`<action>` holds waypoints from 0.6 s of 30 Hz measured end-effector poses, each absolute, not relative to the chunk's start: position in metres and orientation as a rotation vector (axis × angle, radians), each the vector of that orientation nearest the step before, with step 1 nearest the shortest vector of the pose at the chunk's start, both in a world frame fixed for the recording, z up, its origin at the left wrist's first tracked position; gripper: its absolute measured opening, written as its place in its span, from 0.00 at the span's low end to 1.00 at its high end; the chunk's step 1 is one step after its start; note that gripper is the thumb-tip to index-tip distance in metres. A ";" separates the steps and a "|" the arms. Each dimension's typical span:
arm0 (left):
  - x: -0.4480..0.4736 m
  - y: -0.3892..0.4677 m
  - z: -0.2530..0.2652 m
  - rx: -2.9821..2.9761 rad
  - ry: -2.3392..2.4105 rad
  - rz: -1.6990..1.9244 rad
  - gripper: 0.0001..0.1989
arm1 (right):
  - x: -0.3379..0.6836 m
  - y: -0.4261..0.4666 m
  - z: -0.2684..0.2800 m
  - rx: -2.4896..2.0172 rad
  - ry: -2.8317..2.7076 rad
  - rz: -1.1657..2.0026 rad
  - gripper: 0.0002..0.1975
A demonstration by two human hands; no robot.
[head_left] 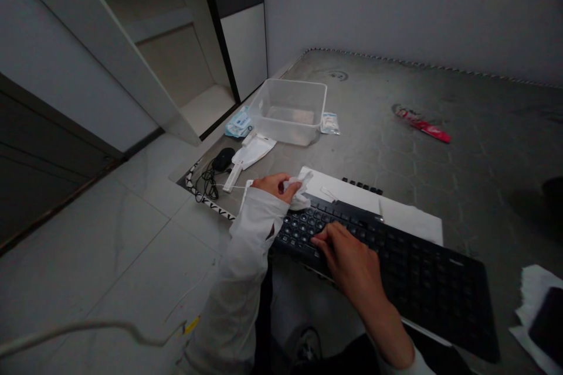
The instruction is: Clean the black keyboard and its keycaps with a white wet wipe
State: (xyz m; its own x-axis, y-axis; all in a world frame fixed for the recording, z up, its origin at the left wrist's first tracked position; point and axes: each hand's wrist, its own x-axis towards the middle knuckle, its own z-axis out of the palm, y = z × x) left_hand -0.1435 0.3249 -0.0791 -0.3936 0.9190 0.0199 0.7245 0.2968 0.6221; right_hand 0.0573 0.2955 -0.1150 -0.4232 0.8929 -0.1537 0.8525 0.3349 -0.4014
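A black keyboard (433,281) lies at a slant along the near edge of the table. Bare key sockets (303,225) show at its left end, where the caps are off. My left hand (272,184) is closed on a crumpled white wipe (301,194) at the keyboard's far left corner. Over the left-middle keys, my right hand (350,258) is pinched, fingertips down at the keys; whatever sits between them is hidden. Behind the keyboard is a white board (409,220) with a thin wire loop (328,193) on it. Loose black keycaps (363,186) stand in a row beyond the board.
A clear plastic bin (290,132) stands farther back, between a blue wipes pack (238,122) and a small packet (329,123). A black mouse (223,159) with coiled cable sits left. A red packet (424,124) lies right; crumpled paper (539,287) is at the near right.
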 end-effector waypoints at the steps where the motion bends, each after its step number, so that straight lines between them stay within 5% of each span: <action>1: -0.144 0.325 -0.079 1.485 2.227 0.800 0.18 | 0.057 0.295 -0.115 -1.629 -2.493 0.649 0.07; 18: -0.143 0.326 -0.070 1.464 2.277 0.798 0.18 | 0.057 0.295 -0.125 -1.581 -2.549 0.530 0.08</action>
